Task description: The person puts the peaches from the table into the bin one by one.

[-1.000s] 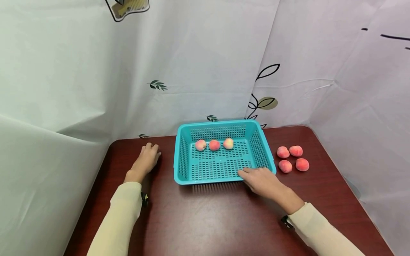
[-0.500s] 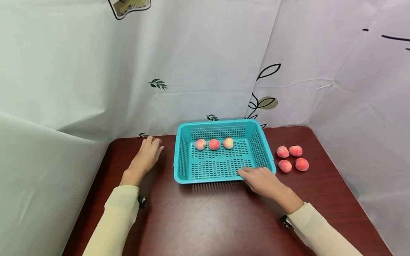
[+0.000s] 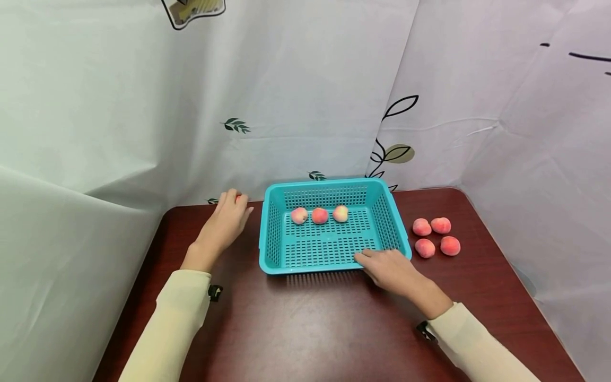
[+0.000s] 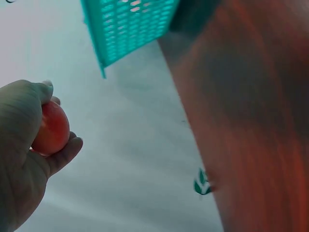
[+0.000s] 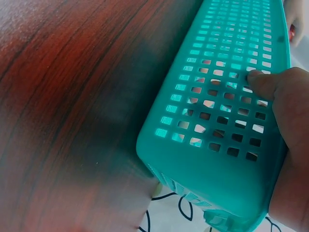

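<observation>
Grips a peach (image 4: pixel 52 128) in the tightly curled left hand (image 3: pixel 226 220), left of the basket (image 3: pixel 329 240), pinches its near rim (image 3: pixel 310 270) with the right hand (image 3: pixel 392 271), and might drop the peach by slackening.

Head view: probable peach (image 3: pixel 238 199) mostly hidden by left hand (image 3: pixel 226 220). Left-wrist view: basket (image 4: pixel 94 34) cut off.
</observation>
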A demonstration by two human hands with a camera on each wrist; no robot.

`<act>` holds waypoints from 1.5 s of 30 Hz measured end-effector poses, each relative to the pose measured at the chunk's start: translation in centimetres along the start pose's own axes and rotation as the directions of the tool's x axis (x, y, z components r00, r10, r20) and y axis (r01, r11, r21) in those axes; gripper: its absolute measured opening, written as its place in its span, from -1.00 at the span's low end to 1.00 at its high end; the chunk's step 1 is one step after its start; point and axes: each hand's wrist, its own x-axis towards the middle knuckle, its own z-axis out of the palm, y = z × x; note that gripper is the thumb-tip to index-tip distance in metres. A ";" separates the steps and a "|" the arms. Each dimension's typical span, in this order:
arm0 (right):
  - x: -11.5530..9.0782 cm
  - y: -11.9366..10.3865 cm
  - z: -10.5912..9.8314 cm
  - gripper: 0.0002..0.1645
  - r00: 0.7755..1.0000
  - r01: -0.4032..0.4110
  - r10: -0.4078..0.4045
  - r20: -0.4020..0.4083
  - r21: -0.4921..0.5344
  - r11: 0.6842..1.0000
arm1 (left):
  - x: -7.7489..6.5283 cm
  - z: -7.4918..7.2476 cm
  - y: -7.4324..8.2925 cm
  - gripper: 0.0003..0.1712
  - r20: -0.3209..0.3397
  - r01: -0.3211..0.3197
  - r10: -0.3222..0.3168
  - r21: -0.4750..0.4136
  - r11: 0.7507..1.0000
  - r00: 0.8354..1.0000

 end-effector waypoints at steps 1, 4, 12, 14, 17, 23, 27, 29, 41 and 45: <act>0.0 0.0 0.0 -0.76 1.000 -0.001 0.001 0.000 0.001 1.000 | 0.3 -0.2 0.2 -0.71 0.000 0.000 0.000 0.000 1.000 1.000; 0.0 0.1 0.0 -0.76 1.000 -0.005 0.005 -0.001 0.003 1.000 | 1.2 -0.7 0.9 -0.69 -0.001 -0.007 0.007 0.003 1.000 1.000; -0.2 0.2 -0.1 -0.75 1.000 -0.021 0.021 0.006 -0.004 1.000 | 4.3 -1.5 2.9 -0.69 -0.017 -0.057 0.058 0.052 0.997 0.998; -0.2 0.2 -0.2 -0.75 1.000 -0.023 0.023 0.010 0.000 1.000 | 4.8 -1.6 3.5 -0.66 0.002 -0.066 0.066 0.065 0.996 0.998; -0.3 0.2 -0.2 -0.75 1.000 -0.024 0.023 0.014 0.003 1.000 | 5.5 -1.9 4.5 -0.62 0.037 -0.081 0.078 0.077 0.994 0.996; -0.2 0.2 0.0 -0.76 1.000 -0.014 0.014 -0.001 -0.006 1.000 | 6.7 -1.7 6.1 -0.62 0.079 -0.149 0.139 0.125 0.981 0.987; -0.2 0.1 0.1 -0.76 1.000 -0.009 0.009 -0.006 -0.006 1.000 | 7.6 -1.4 6.9 -0.61 0.105 -0.202 0.187 0.155 0.967 0.977; -0.1 0.0 0.2 -0.77 1.000 -0.009 0.009 -0.005 -0.007 1.000 | 8.0 -1.3 7.2 -0.63 0.105 -0.224 0.210 0.157 0.962 0.972; -0.1 -0.1 0.1 -0.78 1.000 0.000 0.000 -0.006 -0.013 1.000 | 10.9 0.2 9.6 -0.57 0.248 -0.228 0.194 0.118 0.966 0.949; -0.1 0.0 0.2 -0.77 1.000 0.004 -0.004 -0.007 -0.006 1.000 | 11.7 1.1 10.6 -0.61 0.301 -0.244 0.195 0.135 0.960 0.934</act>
